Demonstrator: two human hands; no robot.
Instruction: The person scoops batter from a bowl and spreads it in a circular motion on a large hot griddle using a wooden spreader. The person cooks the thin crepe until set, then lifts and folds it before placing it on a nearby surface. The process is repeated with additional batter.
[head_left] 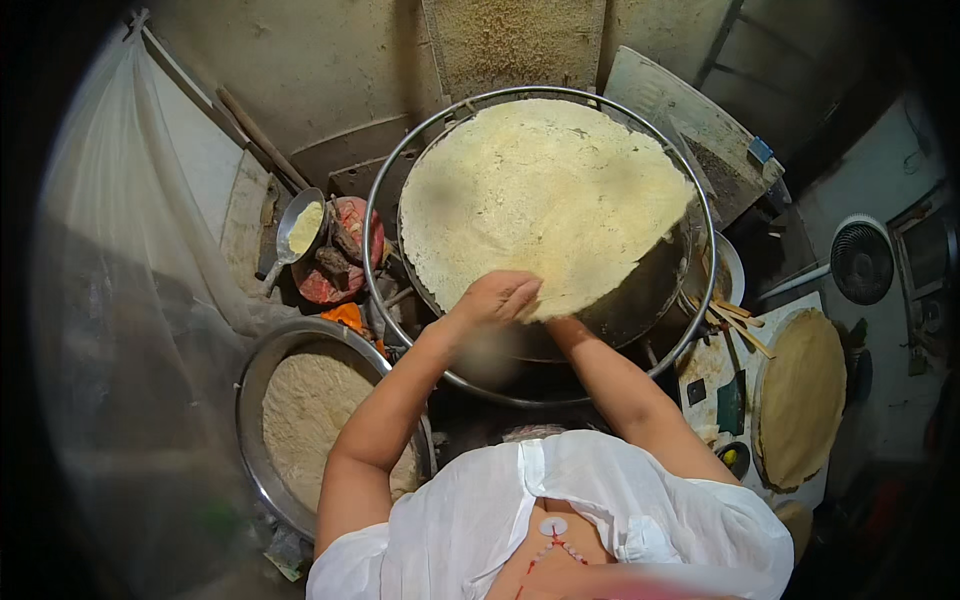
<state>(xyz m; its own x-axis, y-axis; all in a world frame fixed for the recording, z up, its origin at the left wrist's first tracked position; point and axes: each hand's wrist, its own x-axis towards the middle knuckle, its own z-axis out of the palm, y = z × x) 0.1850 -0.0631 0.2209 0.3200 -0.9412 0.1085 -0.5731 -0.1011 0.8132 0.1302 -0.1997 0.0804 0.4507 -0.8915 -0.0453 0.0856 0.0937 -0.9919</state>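
A: Quick rundown, L to R. Far L?
B: Translucent plastic sheet (140, 260), hanging. Next, a metal ladle (289, 213) w/ pale yellow stuff in it, just beside a red container (318, 287) w/ dark lumps on top; can't tell what those are.
A: Below that?
B: Big metal bowl (252, 415), approx. half full of pale dough (305, 410). Small orange thing (343, 316) nr its top R edge.
A: Ctr?
B: Metal ring (369, 235) around a dark round griddle (645, 305). Lg thin pale flatbread (540, 190) covers most of the griddle; dark surface shows along the lower R side.
A: Hands?
B: L hand (503, 295) is over the flatbread's near edge, fingers bunched & closed on it; thumb's hidden.
A: & R hand?
B: Out of sight past the R wrist (568, 333), which goes in under the same edge, just R of the L hand. Can't tell if it's gripping.
A: R side?
B: Wooden sticks (738, 318) nr the ring, then a white tabletop (700, 368) w/ a green item (732, 404) & a round brown flatbread (800, 400) on it. Dark fan (862, 262) behind, far R.
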